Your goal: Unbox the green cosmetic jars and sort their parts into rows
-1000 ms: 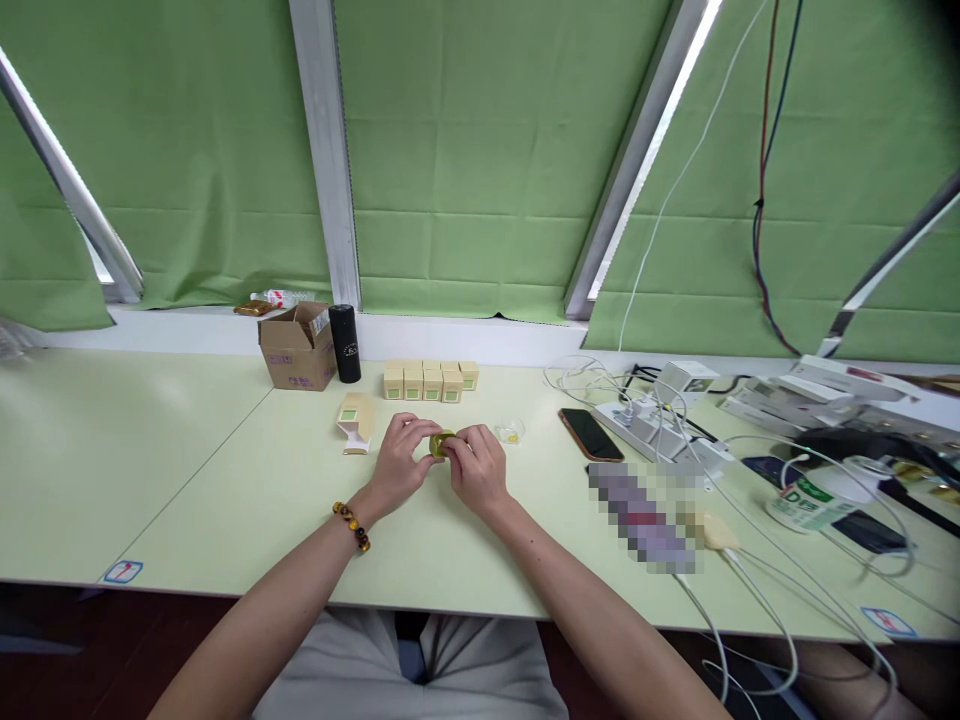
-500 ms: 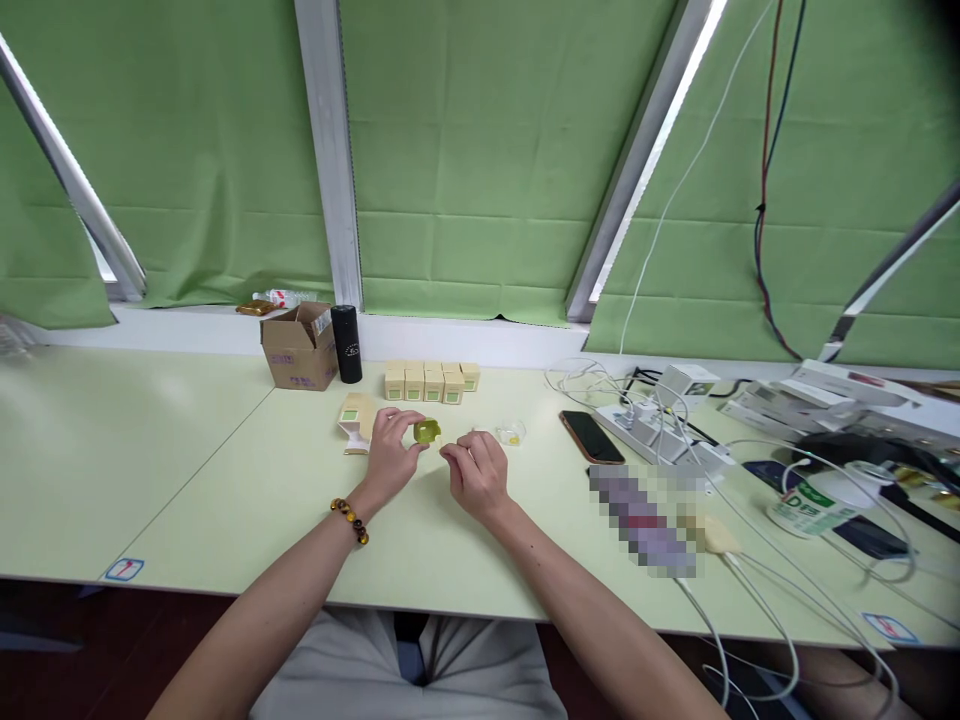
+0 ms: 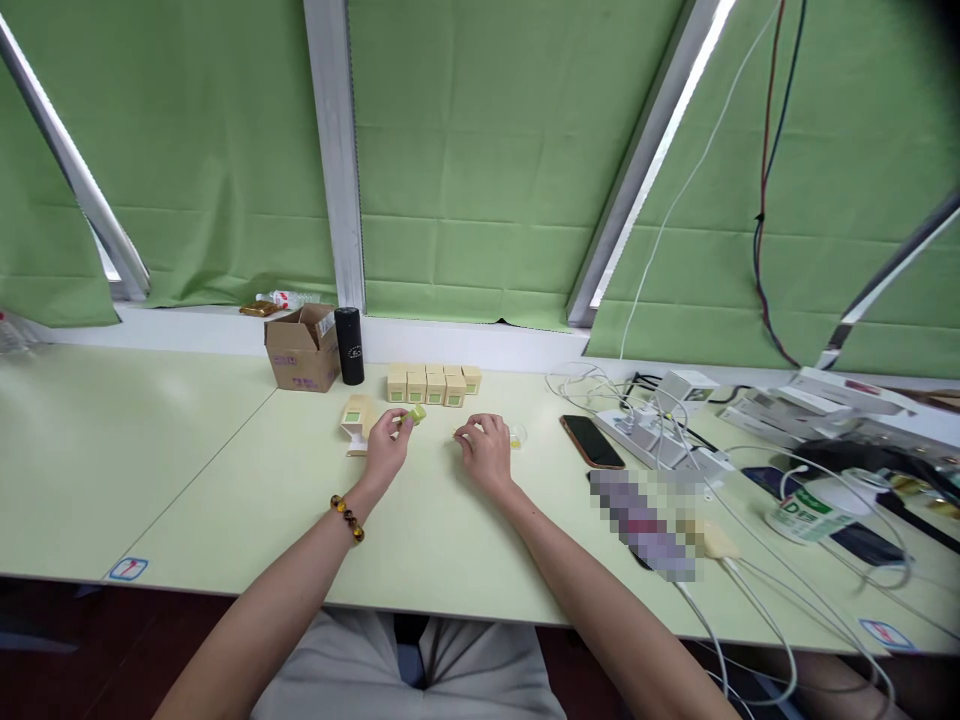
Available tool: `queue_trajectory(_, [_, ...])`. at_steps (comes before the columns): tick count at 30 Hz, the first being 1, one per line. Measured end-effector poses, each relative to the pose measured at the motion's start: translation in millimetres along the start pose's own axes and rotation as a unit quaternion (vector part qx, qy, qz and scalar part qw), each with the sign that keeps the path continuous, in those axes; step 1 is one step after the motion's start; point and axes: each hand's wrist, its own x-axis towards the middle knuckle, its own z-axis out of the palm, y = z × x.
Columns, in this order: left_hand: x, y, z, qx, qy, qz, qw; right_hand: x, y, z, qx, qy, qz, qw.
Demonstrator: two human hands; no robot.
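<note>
My left hand (image 3: 386, 450) is closed on a small green cup-shaped piece (image 3: 416, 413), which is turned so that its side faces me. An opened small cream box (image 3: 357, 415) with a green label and a white flap lies on the table just left of that hand. My right hand (image 3: 485, 455) hovers over the table with thumb and forefinger pinched together. A tiny yellowish bit seems to show at those fingertips, too small to name. Behind the right hand sits a clear shallow dish (image 3: 520, 434) with something yellow in it, partly hidden by the hand.
Several small cream boxes (image 3: 426, 384) stand in rows at the back, near a black cylinder (image 3: 349, 346) and an open cardboard carton (image 3: 302, 355). To the right lie a phone (image 3: 592, 441), a power strip (image 3: 660, 445), tangled white cables and a white bottle (image 3: 825, 505).
The green piece has tilted from showing its open hollow to showing its side, and moved slightly left and up. My right hand has shifted a little right, towards the clear dish.
</note>
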Motion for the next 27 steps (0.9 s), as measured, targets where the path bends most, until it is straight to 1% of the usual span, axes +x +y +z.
queue_trajectory(3, [3.5,-4.2,-0.4,-0.067,-0.008,-0.086,0.994,2.2,2.2,13.8,-0.024,-0.036,-0.002,0.999])
queue_trajectory(6, [4.8,-7.5,-2.6,-0.134,-0.038,-0.137,0.981,4.3,4.2,24.5,-0.039,-0.041,-0.013,0.998])
queue_trajectory(9, [5.3,-8.3,-5.2,-0.217,-0.058,-0.171,0.959,4.9,5.1,30.2,-0.05,-0.052,-0.023,0.997])
queue_trajectory(11, [6.0,-8.0,-6.6,-0.25,-0.065,-0.188,0.948,4.6,4.5,31.5,-0.057,-0.063,-0.021,0.996])
queue_trajectory(14, [7.2,-7.8,-8.0,-0.264,-0.066,-0.206,0.94,4.0,2.5,30.5,-0.066,-0.068,-0.022,0.995])
queue_trajectory(16, [7.5,-8.1,-8.8,-0.263,-0.061,-0.211,0.939,3.3,0.9,27.9,-0.068,-0.053,-0.027,0.996])
queue_trajectory(19, [7.9,-9.2,-9.9,-0.256,-0.051,-0.208,0.943,-1.3,-1.4,19.9,-0.059,-0.028,-0.043,0.997])
queue_trajectory(21, [9.0,-10.8,-10.3,-0.242,-0.046,-0.196,0.949,-8.1,-3.6,11.5,-0.047,-0.042,-0.069,0.996])
queue_trajectory(23, [11.4,-13.1,-10.5,-0.199,-0.04,-0.166,0.965,-17.4,-7.5,1.5,-0.029,-0.086,-0.094,0.991])
queue_trajectory(25, [14.8,-15.7,-10.7,-0.094,-0.026,-0.106,0.99,-26.8,-13.1,-8.6,-0.005,-0.141,-0.102,0.985])
queue_trajectory(27, [18.1,-17.5,-11.6,0.025,-0.01,-0.039,0.999,-33.3,-19.6,-17.2,0.006,-0.187,-0.093,0.978])
